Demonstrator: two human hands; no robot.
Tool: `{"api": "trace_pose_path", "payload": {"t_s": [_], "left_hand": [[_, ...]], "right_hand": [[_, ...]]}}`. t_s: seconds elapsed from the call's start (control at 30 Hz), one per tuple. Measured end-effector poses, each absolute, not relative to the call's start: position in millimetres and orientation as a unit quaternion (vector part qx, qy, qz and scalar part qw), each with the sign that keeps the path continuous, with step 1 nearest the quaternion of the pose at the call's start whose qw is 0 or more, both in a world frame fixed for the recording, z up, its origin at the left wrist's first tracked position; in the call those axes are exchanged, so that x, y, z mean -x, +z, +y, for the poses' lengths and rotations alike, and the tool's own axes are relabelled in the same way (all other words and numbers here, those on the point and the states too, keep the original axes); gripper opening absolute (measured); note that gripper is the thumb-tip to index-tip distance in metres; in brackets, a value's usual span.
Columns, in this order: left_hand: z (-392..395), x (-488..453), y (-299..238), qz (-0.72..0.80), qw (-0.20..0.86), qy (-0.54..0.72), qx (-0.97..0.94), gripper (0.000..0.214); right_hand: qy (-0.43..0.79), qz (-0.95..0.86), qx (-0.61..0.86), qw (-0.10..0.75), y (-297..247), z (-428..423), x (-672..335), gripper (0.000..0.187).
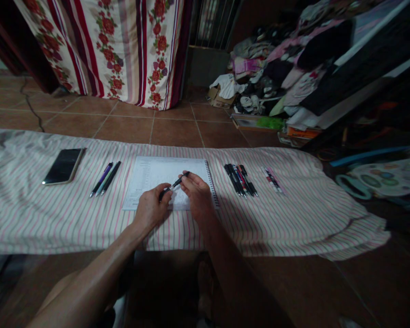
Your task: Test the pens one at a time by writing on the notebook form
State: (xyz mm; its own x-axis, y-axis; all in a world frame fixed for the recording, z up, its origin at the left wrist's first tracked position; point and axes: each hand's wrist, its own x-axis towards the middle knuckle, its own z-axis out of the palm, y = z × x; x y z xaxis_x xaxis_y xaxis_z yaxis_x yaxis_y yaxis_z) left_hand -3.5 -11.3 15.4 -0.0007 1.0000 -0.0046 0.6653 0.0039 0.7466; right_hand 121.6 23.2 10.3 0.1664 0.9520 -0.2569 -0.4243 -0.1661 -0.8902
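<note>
1. The left hand (pixel 152 205) pinches the near-left end of a black pen (pixel 179 180) between its fingers.
2. The right hand (pixel 198 191) has its fingers pinching the pen's far-right part.
3. The pen is over a spiral notebook (pixel 157 171) on a striped cloth (pixel 287 228).
4. Left of the notebook lie 3 pens (pixel 105 179), then a phone (pixel 64 166).
5. Right lie a pen cluster (pixel 239 179) and small pale items (pixel 272 179), too blurred to identify.

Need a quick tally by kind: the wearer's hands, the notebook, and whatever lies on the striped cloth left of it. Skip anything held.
Hands, left hand and right hand: 2
Notebook: 1
Pens: 3
Phone: 1
Total: 7
</note>
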Motion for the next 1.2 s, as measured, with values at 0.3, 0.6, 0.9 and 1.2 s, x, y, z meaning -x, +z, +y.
{"api": "trace_pose_path", "payload": {"t_s": [0.3, 0.6, 0.9, 1.2], "left_hand": [[-11.0, 4.0, 13.5, 0.644, 0.276, 0.278, -0.656, 0.028], [-10.3, 3.7, 11.6, 0.642, 0.287, 0.27, -0.658, 0.029], [-9.8, 2.6, 14.2, 0.656, 0.254, 0.265, -0.66, 0.027], [-10.6, 1.3, 16.4, 0.67, 0.252, 0.251, -0.652, 0.027]], "right_hand": [[0.58, -0.265, 0.499, 0.586, 10.0, 21.5, -122.6, 0.031], [0.585, -0.254, 0.501, 0.585, 13.4, 21.7, -123.8, 0.027], [0.579, -0.251, 0.506, 0.588, 3.6, 27.3, -127.5, 0.028], [0.557, -0.251, 0.524, 0.593, -4.0, 31.3, -131.1, 0.026]]}}
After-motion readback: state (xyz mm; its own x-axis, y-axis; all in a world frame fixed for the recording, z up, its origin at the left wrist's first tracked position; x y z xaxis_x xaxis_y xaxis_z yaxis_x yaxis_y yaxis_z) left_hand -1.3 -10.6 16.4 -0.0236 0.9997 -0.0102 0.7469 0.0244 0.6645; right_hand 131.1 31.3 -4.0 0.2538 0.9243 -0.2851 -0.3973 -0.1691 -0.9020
